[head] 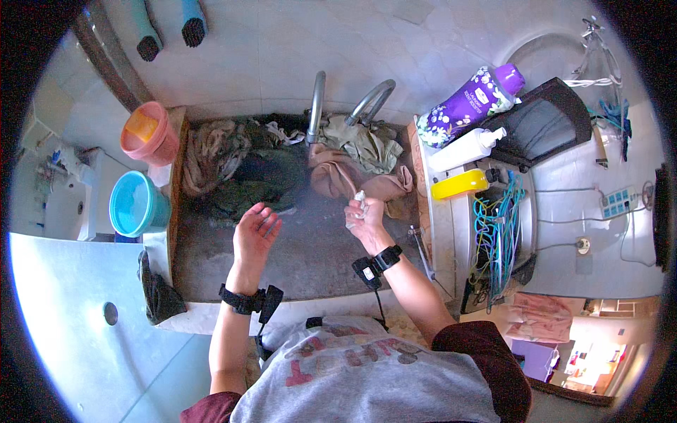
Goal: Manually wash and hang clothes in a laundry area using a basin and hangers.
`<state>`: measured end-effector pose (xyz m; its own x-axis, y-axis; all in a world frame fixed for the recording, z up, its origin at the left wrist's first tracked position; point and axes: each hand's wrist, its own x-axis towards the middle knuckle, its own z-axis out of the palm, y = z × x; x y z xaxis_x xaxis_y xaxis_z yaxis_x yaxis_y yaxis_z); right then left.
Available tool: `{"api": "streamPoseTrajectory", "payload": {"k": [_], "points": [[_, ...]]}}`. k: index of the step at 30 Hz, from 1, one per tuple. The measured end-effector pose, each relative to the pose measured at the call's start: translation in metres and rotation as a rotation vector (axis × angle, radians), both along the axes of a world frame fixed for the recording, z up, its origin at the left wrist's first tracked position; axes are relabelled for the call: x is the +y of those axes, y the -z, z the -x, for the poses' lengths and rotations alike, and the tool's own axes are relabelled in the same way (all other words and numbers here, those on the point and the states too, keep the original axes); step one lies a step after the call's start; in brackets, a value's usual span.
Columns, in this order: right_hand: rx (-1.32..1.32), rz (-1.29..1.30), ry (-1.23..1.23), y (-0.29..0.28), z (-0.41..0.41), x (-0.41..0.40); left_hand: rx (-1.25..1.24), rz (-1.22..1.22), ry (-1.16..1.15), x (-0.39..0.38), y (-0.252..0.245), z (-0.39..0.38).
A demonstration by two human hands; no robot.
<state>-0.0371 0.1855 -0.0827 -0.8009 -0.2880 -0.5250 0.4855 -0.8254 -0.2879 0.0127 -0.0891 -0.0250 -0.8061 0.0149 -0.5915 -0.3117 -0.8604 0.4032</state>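
My right hand point(367, 214) is closed around a small crumpled white wad point(360, 198), which pokes out above the fingers; whether it is cloth or paper I cannot tell. To its left, my left hand point(257, 230) hovers with loosely curled fingers and nothing in it. Both are over a dark, shallow wash basin point(317, 264). At the basin's far side lie a dark green garment point(264, 177), a greyish-brown crumpled cloth point(214, 153), a pinkish-tan garment point(338, 172) and a pale olive garment point(365, 143). The tan garment is just beyond my right hand.
Two curved metal pipes point(317, 106) reach over the basin from the wall. A pink bucket point(151, 137) and a turquoise bucket point(138, 203) stand left. On the right are a purple flowered bottle point(465, 108), a white pump bottle point(463, 150), a yellow bottle point(460, 184) and tangled blue hangers point(500, 232).
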Motion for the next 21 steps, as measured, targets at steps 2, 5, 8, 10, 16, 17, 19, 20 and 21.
{"api": "streamPoseTrajectory", "payload": {"k": [2, 5, 8, 10, 16, 17, 19, 20, 21], "points": [[-0.036, -0.03, -0.015, -0.036, -0.001, -0.024, 0.023, 0.101, 0.135, -0.003, 0.005, -0.002], [-0.01, 0.093, -0.047, -0.054, -0.003, -0.031, 0.15, 0.346, 0.437, 0.018, 0.001, -0.005], [0.045, 0.136, -0.068, -0.07, -0.012, -0.055, 0.21, 0.481, 0.649, 0.048, -0.004, -0.003], [0.149, 0.025, -0.103, -0.066, -0.019, -0.068, 0.211, 0.464, 0.783, 0.063, -0.001, -0.003], [0.532, -0.326, -0.118, -0.073, -0.031, -0.075, 0.184, 0.432, 0.58, 0.083, 0.001, -0.01], [0.534, -0.328, -0.114, -0.069, -0.035, -0.076, 0.129, 0.429, 0.619, 0.084, -0.002, -0.008], [0.512, -0.354, -0.178, -0.068, -0.046, -0.085, 0.138, 0.551, 0.628, 0.087, -0.004, -0.006], [0.461, -0.369, -0.162, -0.069, -0.048, -0.084, 0.143, 0.671, 0.639, 0.087, -0.005, -0.006], [0.463, -0.372, -0.163, -0.071, -0.046, -0.082, 0.146, 0.669, 0.637, 0.087, -0.008, -0.005]]}}
